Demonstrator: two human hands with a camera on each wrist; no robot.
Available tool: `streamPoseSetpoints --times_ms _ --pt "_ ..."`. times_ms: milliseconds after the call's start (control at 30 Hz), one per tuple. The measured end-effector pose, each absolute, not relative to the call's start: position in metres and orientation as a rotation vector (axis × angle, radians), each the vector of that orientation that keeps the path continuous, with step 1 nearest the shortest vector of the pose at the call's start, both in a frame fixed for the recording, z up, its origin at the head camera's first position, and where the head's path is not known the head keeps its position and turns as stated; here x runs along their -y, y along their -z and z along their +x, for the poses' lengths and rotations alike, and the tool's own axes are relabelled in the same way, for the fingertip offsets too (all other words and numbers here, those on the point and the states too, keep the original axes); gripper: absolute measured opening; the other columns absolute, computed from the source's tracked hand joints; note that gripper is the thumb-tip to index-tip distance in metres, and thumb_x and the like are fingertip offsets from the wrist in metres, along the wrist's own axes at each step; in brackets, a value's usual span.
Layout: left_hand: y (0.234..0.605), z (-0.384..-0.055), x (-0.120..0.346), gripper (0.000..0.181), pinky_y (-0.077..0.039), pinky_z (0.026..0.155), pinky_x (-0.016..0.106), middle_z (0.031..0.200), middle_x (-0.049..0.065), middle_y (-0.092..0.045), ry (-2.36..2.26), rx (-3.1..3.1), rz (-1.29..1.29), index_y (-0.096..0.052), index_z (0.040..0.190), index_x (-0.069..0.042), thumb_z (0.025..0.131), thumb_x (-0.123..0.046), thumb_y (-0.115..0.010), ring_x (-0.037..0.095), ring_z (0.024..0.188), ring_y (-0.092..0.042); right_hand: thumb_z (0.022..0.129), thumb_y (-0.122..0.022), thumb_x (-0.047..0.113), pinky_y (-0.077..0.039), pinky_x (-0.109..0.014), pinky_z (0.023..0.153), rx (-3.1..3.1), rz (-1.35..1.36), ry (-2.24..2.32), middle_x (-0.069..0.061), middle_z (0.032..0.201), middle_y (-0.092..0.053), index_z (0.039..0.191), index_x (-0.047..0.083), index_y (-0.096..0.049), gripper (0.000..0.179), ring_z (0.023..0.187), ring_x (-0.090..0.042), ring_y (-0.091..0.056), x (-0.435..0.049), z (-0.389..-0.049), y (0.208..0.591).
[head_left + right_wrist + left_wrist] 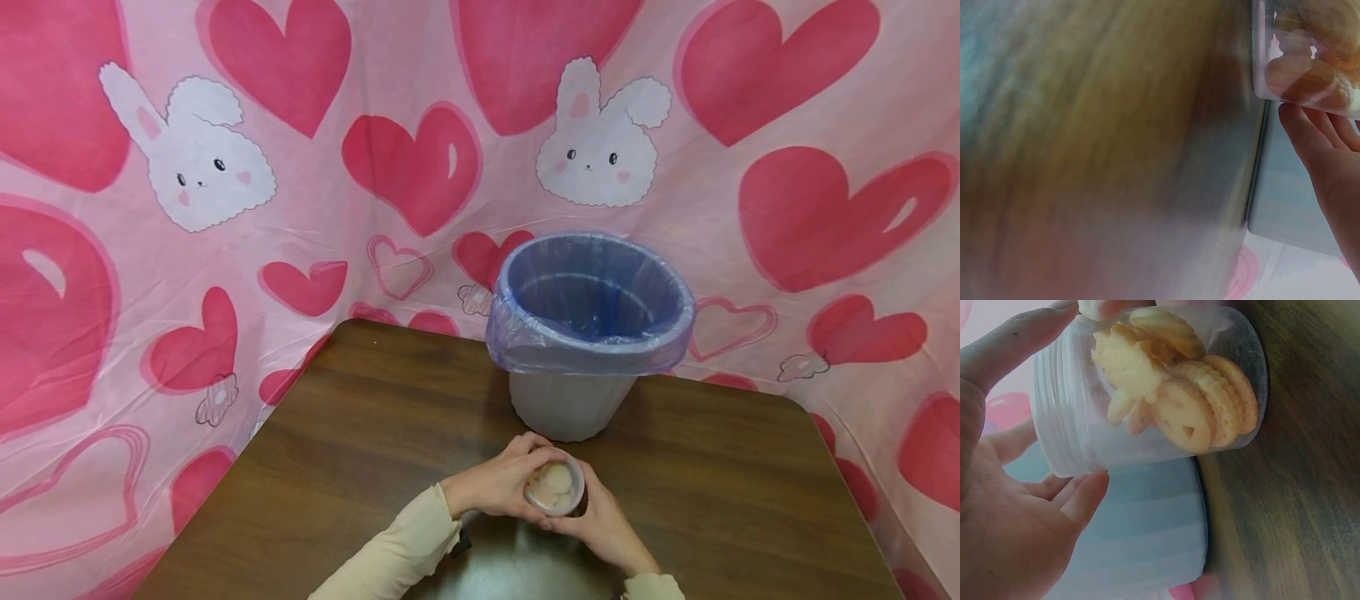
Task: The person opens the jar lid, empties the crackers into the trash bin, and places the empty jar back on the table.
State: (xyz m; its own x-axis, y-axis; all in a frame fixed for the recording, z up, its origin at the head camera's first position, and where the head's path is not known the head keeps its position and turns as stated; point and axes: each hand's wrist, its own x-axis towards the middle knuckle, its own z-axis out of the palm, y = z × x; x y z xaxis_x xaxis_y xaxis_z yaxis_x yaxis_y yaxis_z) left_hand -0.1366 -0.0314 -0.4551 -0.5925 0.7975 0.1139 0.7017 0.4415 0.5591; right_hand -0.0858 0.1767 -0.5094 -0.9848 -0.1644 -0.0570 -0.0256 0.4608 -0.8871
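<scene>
Fingers (1089, 497) of left hand (501, 482) and right hand (607, 527) curved around clear jar (556, 487)

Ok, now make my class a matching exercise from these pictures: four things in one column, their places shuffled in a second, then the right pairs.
Things
1. Clear round plastic jar
2. Translucent blue plastic liner
3. Pale golden biscuits
4. Pink heart-and-rabbit backdrop

Places
A. Folded over the rim of the pale tapered bin
B. Behind the brown wood-grain table
C. Held by the left hand and the right hand
D. Inside the jar

Right pairs: 1-C, 2-A, 3-D, 4-B
</scene>
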Motion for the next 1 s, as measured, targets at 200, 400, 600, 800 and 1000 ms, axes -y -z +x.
streamPoseSetpoints --times_ms 200,400,600,800,1000 --pt "0.4566 -0.137 0.0334 0.085 -0.04 0.104 0.024 0.133 0.006 -0.038 -0.896 -2.506 1.311 -0.044 0.141 -0.018 0.069 -0.037 -0.086 0.015 0.123 -0.04 0.063 -0.09 0.031 -0.042 -0.03 0.097 -2.568 -0.17 1.56 -0.003 0.137 -0.054 0.139 0.02 -0.042 0.09 0.121 -0.021 -0.05 -0.1764 -0.0861 0.5087" --pt "0.4581 -0.138 0.035 0.086 -0.04 0.103 0.023 0.131 0.005 -0.037 -0.92 -2.483 1.287 -0.043 0.142 -0.019 0.069 -0.037 -0.086 0.013 0.12 -0.041 0.062 -0.09 0.031 -0.042 -0.032 0.098 -2.577 -0.149 1.539 -0.003 0.137 -0.054 0.139 0.02 -0.042 0.092 0.122 -0.02 -0.05 -0.1756 -0.0859 0.5085" --pt "0.459 -0.1384 0.0361 0.086 -0.041 0.102 0.023 0.13 0.005 -0.037 -0.928 -2.478 1.263 -0.042 0.142 -0.02 0.07 -0.037 -0.086 0.012 0.118 -0.043 0.061 -0.09 0.032 -0.042 -0.035 0.099 -2.578 -0.145 1.533 -0.002 0.137 -0.054 0.139 0.021 -0.042 0.092 0.123 -0.02 -0.049 -0.1751 -0.0855 0.5086" --pt "0.4592 -0.138 0.0364 0.086 -0.042 0.101 0.022 0.129 0.005 -0.036 -0.94 -2.478 1.241 -0.042 0.142 -0.019 0.07 -0.035 -0.086 0.012 0.117 -0.045 0.061 -0.091 0.033 -0.041 -0.032 0.1 -2.579 -0.148 1.55 0.0 0.136 -0.055 0.138 0.022 -0.043 0.092 0.123 -0.018 -0.05 -0.1754 -0.0856 0.5092" --pt "0.4594 -0.1379 0.0363 0.087 -0.042 0.1 0.022 0.128 0.006 -0.036 -0.945 -2.488 1.225 -0.043 0.142 -0.018 0.069 -0.035 -0.087 0.011 0.115 -0.045 0.061 -0.091 0.032 -0.042 -0.03 0.098 -2.567 -0.156 1.566 0.001 0.134 -0.056 0.139 0.023 -0.043 0.092 0.12 -0.017 -0.05 -0.1758 -0.0859 0.5105"
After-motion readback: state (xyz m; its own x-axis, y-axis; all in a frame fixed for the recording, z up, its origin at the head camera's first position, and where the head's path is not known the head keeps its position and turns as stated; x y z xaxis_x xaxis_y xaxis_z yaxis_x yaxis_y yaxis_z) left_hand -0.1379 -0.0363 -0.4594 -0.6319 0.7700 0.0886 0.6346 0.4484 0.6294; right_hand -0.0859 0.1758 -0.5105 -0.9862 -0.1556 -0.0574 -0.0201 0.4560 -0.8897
